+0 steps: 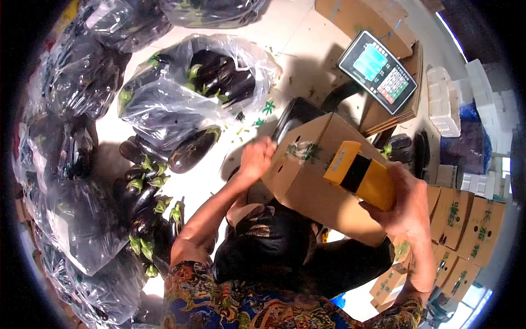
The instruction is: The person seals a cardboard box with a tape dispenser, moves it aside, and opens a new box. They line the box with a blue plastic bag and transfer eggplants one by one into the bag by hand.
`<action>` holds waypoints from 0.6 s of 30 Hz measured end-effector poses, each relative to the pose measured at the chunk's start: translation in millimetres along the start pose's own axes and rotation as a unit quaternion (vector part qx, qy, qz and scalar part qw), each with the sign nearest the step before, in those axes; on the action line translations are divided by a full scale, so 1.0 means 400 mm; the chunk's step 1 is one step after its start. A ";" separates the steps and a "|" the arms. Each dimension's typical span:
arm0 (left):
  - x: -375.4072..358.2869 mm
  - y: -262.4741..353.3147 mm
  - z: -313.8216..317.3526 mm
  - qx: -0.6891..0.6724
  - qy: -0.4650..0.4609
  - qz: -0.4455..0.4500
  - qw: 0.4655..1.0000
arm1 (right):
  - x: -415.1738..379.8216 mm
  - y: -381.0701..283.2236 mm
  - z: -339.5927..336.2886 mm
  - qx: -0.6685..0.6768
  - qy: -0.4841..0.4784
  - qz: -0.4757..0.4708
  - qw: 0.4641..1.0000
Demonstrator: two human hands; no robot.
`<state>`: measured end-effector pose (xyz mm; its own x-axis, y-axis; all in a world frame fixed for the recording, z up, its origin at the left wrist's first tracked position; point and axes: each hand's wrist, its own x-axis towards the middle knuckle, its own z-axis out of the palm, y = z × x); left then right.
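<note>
A closed cardboard box (307,181) sits tilted in front of me, at the black platform (293,118) of a scale. My left hand (257,159) has its fingers curled at the box's left edge; its fingertips are partly hidden. In my right hand (405,203) is a yellow tape dispenser (372,183) with a black band, held against the top right of the box. Green print and several small holes mark the cardboard. Above the box stands the scale's lit display (378,71).
An open plastic bag of eggplants (219,77) lies on the floor ahead, with loose eggplants (148,192) below it. Filled bags (82,203) line the left side. Stacked cardboard boxes (455,219) and white foam boxes (442,101) stand at right.
</note>
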<state>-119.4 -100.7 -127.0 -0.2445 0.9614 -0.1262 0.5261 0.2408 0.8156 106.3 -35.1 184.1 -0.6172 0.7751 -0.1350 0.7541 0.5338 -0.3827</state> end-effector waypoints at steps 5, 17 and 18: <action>0.100 0.249 -0.036 -0.588 0.016 -0.008 0.809 | 0.008 0.006 0.009 -0.036 0.007 -0.006 0.999; 0.126 0.071 0.062 -0.375 -0.071 -0.140 0.914 | -0.005 0.010 0.008 0.043 0.019 0.002 0.999; 0.103 0.171 -0.002 -0.484 -0.036 -0.099 0.869 | -0.005 0.016 0.012 0.044 0.035 -0.018 0.998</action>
<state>-94.1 -44.7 -75.9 -0.1827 0.9281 -0.3244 -0.4595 0.2111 0.8627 111.3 -34.9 177.5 -0.6237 0.7796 -0.0563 0.7074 0.5323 -0.4650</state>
